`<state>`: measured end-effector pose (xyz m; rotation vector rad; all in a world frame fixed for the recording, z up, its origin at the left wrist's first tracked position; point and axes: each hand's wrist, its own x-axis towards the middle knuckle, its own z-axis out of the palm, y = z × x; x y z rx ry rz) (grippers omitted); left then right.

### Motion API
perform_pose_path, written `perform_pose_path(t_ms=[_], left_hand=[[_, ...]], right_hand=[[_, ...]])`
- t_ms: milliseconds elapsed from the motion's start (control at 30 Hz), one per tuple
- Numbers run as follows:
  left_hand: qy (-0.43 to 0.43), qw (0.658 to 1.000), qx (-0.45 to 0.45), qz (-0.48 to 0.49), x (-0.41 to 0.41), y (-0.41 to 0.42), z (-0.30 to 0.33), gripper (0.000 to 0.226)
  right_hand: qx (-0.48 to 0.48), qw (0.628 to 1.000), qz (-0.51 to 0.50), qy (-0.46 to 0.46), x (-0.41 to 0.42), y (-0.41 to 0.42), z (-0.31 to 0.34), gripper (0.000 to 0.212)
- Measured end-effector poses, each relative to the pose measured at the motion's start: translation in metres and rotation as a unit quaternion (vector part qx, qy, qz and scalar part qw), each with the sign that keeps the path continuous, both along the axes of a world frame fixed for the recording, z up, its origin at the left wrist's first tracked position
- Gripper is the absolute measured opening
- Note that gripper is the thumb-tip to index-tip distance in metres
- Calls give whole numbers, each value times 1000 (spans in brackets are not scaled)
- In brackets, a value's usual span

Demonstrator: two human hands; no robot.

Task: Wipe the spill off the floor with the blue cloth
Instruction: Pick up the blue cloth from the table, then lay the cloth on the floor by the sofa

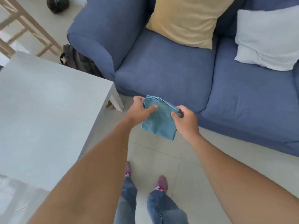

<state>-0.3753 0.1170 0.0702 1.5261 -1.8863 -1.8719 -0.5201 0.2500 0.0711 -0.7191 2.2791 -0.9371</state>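
I hold the blue cloth [159,121] in the air in front of me, above the pale tiled floor [163,160]. It is folded over and hangs down from both hands. My left hand [140,110] grips its upper left part, thumb on top. My right hand [186,120] pinches its upper right edge. No spill shows on the floor tiles that I can see.
A blue sofa [161,68] with a yellow cushion [186,20] and a white cushion [267,38] stands ahead and to the right. A white table [40,113] fills the left. A dark bag [77,59] leans by the sofa arm. My feet [160,185] stand on the tiles below.
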Motion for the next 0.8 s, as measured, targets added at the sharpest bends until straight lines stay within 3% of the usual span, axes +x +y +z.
perform_pose_path(t_ms=[133,333,567,800], left_hand=[[10,992,17,-126,-9,36,-98,72],[-38,971,-91,-216,-25,54,-283,48],[-52,939,-140,-310,-75,53,-495,77],[-123,882,-227,-394,-121,45,-558,75]], right_hand=[[41,998,-42,-10,-11,51,-120,23],[41,997,-55,-31,-15,75,-305,12],[4,994,-100,35,-53,77,-505,20],[-46,986,-155,47,-70,70,-593,6]])
